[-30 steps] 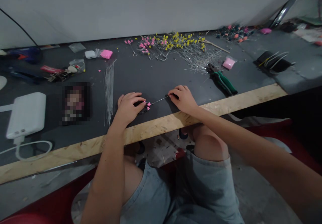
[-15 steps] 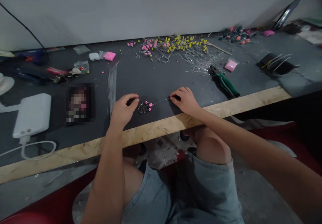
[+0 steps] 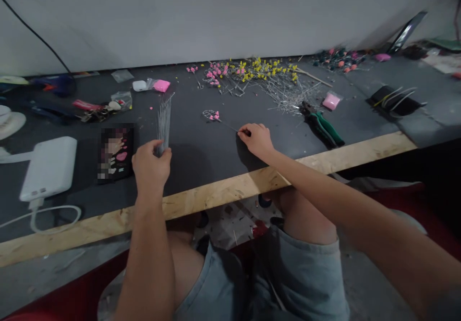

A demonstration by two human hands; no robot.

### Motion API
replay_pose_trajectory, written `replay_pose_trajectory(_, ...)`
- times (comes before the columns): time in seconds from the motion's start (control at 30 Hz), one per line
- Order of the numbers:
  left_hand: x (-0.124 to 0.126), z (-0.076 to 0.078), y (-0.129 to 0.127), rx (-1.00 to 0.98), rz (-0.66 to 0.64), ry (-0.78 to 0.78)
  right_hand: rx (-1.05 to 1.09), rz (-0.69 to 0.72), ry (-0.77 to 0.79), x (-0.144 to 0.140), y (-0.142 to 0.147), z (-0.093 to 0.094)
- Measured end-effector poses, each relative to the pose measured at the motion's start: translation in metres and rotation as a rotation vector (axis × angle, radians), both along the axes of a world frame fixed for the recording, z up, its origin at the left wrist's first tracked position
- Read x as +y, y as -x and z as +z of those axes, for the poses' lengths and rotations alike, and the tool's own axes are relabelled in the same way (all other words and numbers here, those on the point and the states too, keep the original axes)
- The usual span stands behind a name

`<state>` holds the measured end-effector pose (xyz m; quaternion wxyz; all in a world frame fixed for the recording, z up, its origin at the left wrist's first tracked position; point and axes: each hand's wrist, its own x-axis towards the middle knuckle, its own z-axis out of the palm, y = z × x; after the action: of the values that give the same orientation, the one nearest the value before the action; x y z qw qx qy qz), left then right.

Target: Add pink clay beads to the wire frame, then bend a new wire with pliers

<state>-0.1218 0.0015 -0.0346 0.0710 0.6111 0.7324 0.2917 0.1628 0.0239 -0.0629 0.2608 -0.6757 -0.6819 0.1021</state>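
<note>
My right hand (image 3: pixel 256 140) pinches the near end of a thin wire stem (image 3: pixel 227 124) that lies on the dark table top (image 3: pixel 201 143); the stem's far end carries a small wire loop with pink beads (image 3: pixel 212 115). My left hand (image 3: pixel 151 162) rests at the near end of a bundle of thin straight wires (image 3: pixel 164 119), with its fingers closed around those ends. A heap of finished wire stems with pink and yellow beads (image 3: pixel 257 73) lies at the back of the table.
Green-handled pliers (image 3: pixel 323 123) lie to the right of my right hand. A white power bank (image 3: pixel 48 167) with a cable and a phone (image 3: pixel 115 153) sit at the left. Small bags of pink material (image 3: pixel 330 101) and a wooden table edge (image 3: pixel 223 191) are in view.
My left hand let go of the beaded loop and moved left to the wire bundle. My right hand swung the beaded stem so its loop points away from me.
</note>
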Motion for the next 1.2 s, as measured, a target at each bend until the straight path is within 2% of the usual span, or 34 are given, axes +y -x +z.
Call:
replay_pose_trajectory(0.23, -0.01, 0.011, -0.014, 0.033, 0.006, 0.011, 0.025, 0.008, 0.016, 0.036, 0.033, 0.003)
replay_pose_trajectory(0.4, -0.007, 0.009, -0.021, 0.027, -0.02, 0.045, 0.039, 0.018, 0.015, 0.068, 0.058, 0.001)
replay_pose_trajectory(0.6, 0.005, 0.009, 0.002, -0.006, -0.044, 0.076, 0.066, 0.035, -0.006, 0.116, 0.085, -0.002)
replay_pose_trajectory(0.77, 0.01, 0.011, 0.023, -0.074, 0.045, 0.222, 0.069, 0.024, 0.003, 0.153, 0.102, -0.004)
replay_pose_trajectory(0.9, 0.009, 0.01, 0.024, -0.086, 0.042, 0.277, 0.057, 0.033, -0.002, 0.176, 0.113, -0.005)
replay_pose_trajectory(1.1, 0.003, 0.012, 0.021, -0.059, -0.04, 0.302, 0.068, 0.051, -0.026, 0.203, 0.124, -0.006)
replay_pose_trajectory(1.2, 0.004, 0.014, 0.023, -0.1, -0.018, 0.372, 0.128, 0.043, -0.051, 0.213, 0.126, -0.006)
